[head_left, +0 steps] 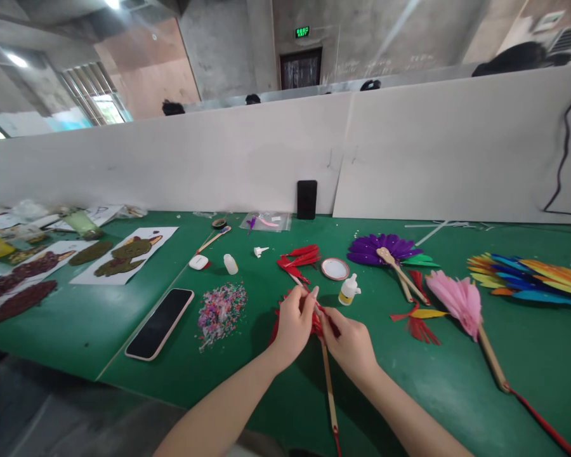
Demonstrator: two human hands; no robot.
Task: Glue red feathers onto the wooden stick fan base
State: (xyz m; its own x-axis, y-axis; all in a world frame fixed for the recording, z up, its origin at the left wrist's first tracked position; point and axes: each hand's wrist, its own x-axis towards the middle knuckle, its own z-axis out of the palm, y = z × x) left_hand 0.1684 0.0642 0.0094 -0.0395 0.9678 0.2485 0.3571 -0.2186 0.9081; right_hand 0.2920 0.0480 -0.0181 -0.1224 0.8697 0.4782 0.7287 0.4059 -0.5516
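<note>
My left hand and my right hand meet at the table's middle, fingers pinched together on a red feather. Most of it is hidden by the fingers. Below the hands, a wooden handle with a red cord at its end runs toward me; more red feathers show left of my left hand. Beyond the hands lie loose red feathers. A small white glue bottle with a yellow label stands just past my right hand, near a round white lid.
On the right lie a purple feather fan, a pink one and a multicoloured one. Leftward are a pile of coloured bits, a phone, a small bottle and a picture sheet. A white partition borders the green table.
</note>
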